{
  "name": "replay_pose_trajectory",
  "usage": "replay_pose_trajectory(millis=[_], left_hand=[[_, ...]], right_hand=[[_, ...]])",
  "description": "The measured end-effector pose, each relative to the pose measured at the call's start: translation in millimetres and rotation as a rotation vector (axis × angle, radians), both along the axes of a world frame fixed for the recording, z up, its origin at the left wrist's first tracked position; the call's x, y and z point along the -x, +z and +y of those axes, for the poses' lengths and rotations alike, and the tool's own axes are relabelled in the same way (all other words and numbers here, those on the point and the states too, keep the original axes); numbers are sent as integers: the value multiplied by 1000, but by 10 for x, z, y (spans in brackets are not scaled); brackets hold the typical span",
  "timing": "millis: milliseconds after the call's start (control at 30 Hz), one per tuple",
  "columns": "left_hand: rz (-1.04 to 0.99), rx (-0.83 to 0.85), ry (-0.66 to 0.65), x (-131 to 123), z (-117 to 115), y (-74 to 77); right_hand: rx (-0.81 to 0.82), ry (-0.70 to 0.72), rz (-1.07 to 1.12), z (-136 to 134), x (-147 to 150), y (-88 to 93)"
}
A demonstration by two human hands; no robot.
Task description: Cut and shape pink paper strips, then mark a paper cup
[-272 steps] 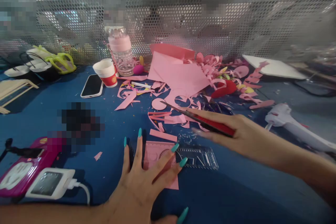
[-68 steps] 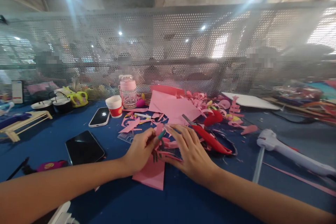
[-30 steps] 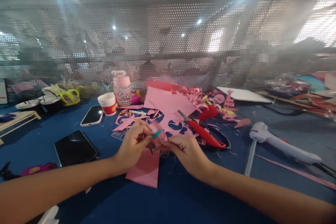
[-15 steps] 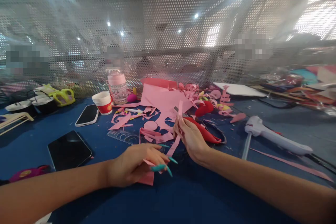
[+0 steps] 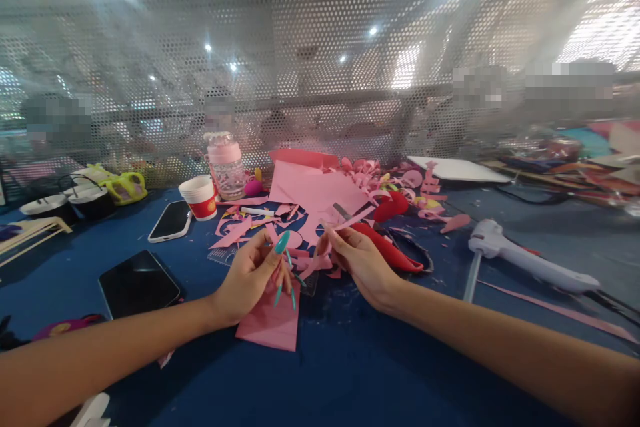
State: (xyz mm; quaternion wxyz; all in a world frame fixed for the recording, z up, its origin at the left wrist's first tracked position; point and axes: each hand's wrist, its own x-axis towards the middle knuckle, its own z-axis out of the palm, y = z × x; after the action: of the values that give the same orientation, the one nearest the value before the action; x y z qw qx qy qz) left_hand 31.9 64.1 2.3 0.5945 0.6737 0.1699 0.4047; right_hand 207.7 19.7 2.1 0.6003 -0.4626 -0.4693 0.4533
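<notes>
My right hand [image 5: 367, 263] pinches a narrow pink paper strip [image 5: 357, 216] that points up to the right from its fingertips. To its left, my left hand [image 5: 253, 280], with long teal nails, is closed, thumb against fingers, on a small pink paper piece [image 5: 273, 233]. Below that hand, a flat pink paper sheet [image 5: 273, 323] lies on the blue table. A red-handled tool [image 5: 393, 250] with a grey blade-like tip lies just beyond my right hand, which partly covers it. Pink paper scraps [image 5: 313, 230] are heaped past both hands.
On the left are two phones [image 5: 140, 283] [image 5: 171, 220], stacked paper cups [image 5: 199, 197] and a pink-lidded bottle [image 5: 226, 163]. A white glue gun [image 5: 533, 259] rests at right, its cord trailing off. A perforated metal screen [image 5: 320, 80] rises behind the table.
My left hand has risen and turned, uncovering more of the pink sheet below it. The strip in my right hand has tilted over to the right, and that hand has shifted slightly.
</notes>
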Motion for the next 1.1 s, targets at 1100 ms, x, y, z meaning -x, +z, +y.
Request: replay_pose_trajectory(millis=[1100], left_hand=[[-57, 88, 123, 4, 63, -1]], right_hand=[[83, 257, 173, -17, 46, 40]])
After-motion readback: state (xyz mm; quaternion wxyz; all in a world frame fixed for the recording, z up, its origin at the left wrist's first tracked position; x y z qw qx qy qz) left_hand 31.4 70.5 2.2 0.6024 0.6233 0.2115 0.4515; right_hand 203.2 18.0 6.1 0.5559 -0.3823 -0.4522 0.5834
